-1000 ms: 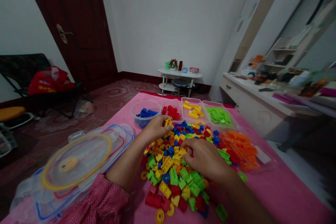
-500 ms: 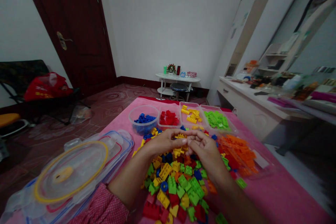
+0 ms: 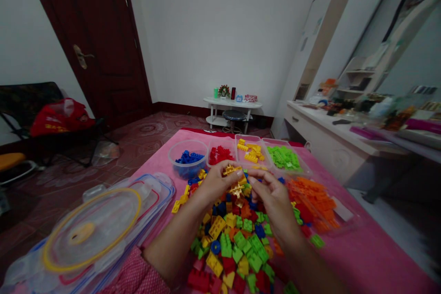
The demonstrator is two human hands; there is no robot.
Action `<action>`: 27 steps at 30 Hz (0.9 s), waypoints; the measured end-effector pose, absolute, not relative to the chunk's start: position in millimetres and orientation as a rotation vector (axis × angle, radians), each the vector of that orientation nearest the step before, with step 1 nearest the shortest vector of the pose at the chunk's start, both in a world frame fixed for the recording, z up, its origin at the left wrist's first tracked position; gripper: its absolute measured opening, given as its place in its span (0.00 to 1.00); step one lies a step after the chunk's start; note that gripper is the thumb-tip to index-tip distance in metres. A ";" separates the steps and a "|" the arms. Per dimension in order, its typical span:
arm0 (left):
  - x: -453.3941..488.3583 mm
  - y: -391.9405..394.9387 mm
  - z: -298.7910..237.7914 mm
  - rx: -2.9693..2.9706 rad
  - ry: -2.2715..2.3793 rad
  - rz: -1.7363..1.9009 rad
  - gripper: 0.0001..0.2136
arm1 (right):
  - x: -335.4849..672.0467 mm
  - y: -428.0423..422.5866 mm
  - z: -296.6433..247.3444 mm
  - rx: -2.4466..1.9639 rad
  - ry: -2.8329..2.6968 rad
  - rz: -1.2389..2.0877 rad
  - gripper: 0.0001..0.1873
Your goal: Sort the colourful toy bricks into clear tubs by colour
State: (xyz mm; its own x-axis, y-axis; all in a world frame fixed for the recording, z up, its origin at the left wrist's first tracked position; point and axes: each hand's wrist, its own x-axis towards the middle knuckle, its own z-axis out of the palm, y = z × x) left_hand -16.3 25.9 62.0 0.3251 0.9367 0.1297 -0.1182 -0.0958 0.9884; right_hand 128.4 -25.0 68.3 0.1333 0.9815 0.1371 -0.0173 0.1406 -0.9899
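Note:
My left hand (image 3: 217, 182) is closed on yellow toy building blocks (image 3: 236, 189), thumb on the near side. Some of the yellow shows above the thumb and some below it; how many pieces are in the grip is unclear. Just to the right, my right hand (image 3: 272, 193) has its fingers curled with thumb and forefinger close together. What it pinches, if anything, is hidden. Both hands hover over a mixed pile of building blocks (image 3: 241, 239) in green, yellow, red, blue and orange.
Behind the pile stand a round tub of blue blocks (image 3: 188, 158) and boxes of red blocks (image 3: 220, 154), yellow blocks (image 3: 253, 152) and green blocks (image 3: 284, 158). Orange blocks (image 3: 315, 202) fill a container at right. Clear lids (image 3: 103, 220) lie stacked at left on the pink tablecloth (image 3: 372, 248).
My hands have drawn apart; their fingertips were together before. The left hand has shifted slightly left and up with the yellow blocks, which now show more. The right hand has moved slightly right.

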 end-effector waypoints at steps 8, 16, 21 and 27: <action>-13.1 27.1 59.7 1.409 0.962 1.232 0.18 | 118.2 -24.1 55.9 -1.124 -1.372 0.999 0.26; -12.9 29.3 50.7 1.487 0.926 1.121 0.19 | 131.5 -16.9 56.9 -1.233 -1.408 0.938 0.22; -22.7 32.3 60.4 1.371 0.952 1.051 0.22 | 142.9 -13.8 61.1 -1.247 -1.345 0.951 0.24; -50.1 51.5 58.2 1.510 1.142 1.154 0.17 | 162.3 14.5 58.0 -1.319 -1.285 0.926 0.27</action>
